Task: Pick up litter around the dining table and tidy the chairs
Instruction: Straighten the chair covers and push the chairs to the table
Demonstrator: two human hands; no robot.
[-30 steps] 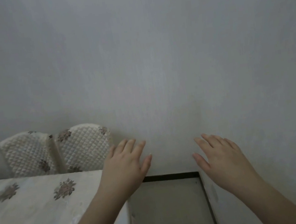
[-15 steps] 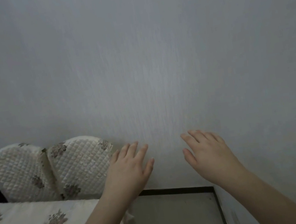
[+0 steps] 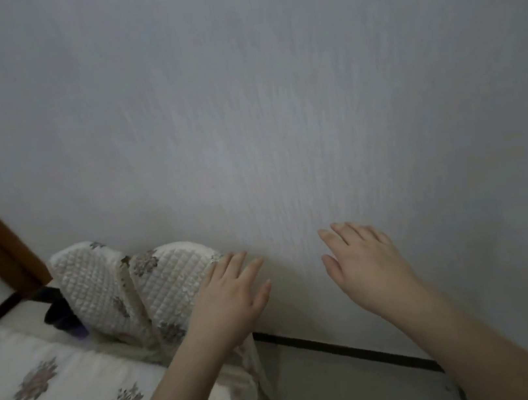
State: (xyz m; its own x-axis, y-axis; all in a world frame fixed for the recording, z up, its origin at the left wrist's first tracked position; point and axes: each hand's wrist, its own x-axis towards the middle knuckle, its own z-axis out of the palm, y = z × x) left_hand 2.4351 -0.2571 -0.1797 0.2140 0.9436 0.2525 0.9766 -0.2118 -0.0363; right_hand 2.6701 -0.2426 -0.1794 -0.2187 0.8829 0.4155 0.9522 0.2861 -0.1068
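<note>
Reaching out front, the left hand (image 3: 233,302) hangs with fingers straight and loosely spread, holding nothing, its fingertips right up by the top edge of the nearer chair (image 3: 172,282), though contact can't be made out from this angle. The right hand (image 3: 364,263) floats level with it, well apart, just as relaxed and empty, with only the bare wall (image 3: 277,112) beyond. That nearer chair leans against a second chair (image 3: 92,287), the two quilted backs overlapping, both tucked between the wall and the far edge of the table (image 3: 44,387) with its flowered cloth. A dark shape (image 3: 62,314) sits low by the second chair, too blurred to name; no litter shows on the floor (image 3: 353,392). The job here looks like chair-straightening: best to take the nearer back by its top rim with both hands, lift slightly rather than drag, and square it to the table without snagging the hanging cloth
</note>
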